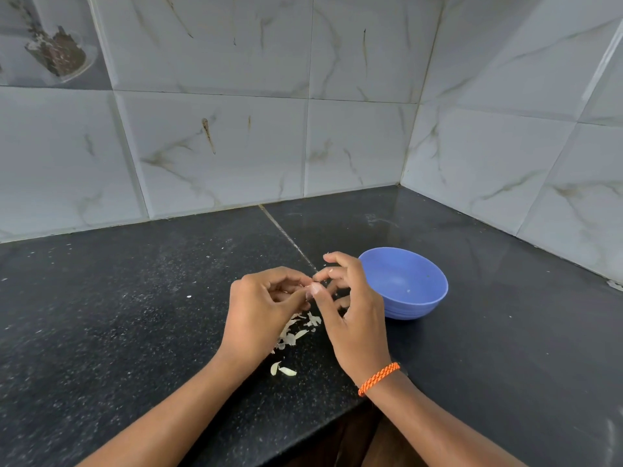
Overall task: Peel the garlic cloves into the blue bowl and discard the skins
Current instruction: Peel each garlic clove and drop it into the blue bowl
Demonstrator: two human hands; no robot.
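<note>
My left hand point(261, 310) and my right hand point(350, 308) meet above the black counter, just left of the blue bowl point(409, 284). Between the fingertips of both hands sits a small garlic clove point(312, 288), mostly hidden; my left fingers curl round it and my right thumb and forefinger pinch at it. Pale garlic skins point(296, 332) lie scattered on the counter under my hands, with two more pieces point(282, 369) nearer to me. The bowl's inside shows only a tiny speck.
The black stone counter point(135, 315) runs into a corner of grey marble-look wall tiles point(219, 146). Its front edge point(303, 443) passes under my forearms. An orange braided band point(379, 379) is on my right wrist.
</note>
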